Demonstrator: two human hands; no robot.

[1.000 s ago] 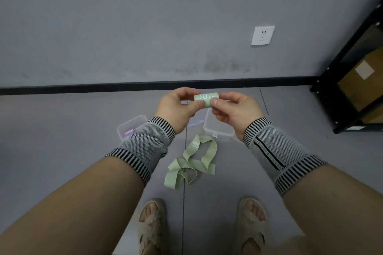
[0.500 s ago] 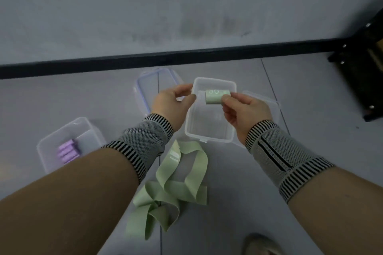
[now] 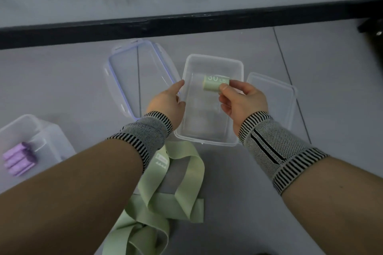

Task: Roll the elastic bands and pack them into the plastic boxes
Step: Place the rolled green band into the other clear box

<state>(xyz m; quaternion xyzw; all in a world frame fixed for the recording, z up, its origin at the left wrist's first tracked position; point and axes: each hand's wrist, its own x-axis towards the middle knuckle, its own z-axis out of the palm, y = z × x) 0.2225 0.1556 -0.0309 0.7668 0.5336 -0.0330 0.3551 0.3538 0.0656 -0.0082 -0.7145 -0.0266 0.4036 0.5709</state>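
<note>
My right hand (image 3: 241, 101) pinches a rolled pale green elastic band (image 3: 214, 83) marked "30 LB" and holds it over the clear plastic box (image 3: 187, 80) on the floor. My left hand (image 3: 167, 103) touches the box's left wall with its fingers straight. Unrolled green bands (image 3: 172, 188) lie tangled on the floor below the box, partly under my left forearm. A second clear box (image 3: 47, 130) at the far left holds several rolled purple bands (image 3: 17, 160).
A clear lid with a blue seal (image 3: 124, 72) lies left of the box and another clear lid (image 3: 273, 93) lies to its right. A black skirting strip (image 3: 186, 25) runs along the grey wall behind. A dark shelf foot (image 3: 373, 27) shows at the top right.
The view has tilted down and closed in on the floor. My left hand let go of the green roll and moved to the box's left wall. My right hand lowered the roll over the box.
</note>
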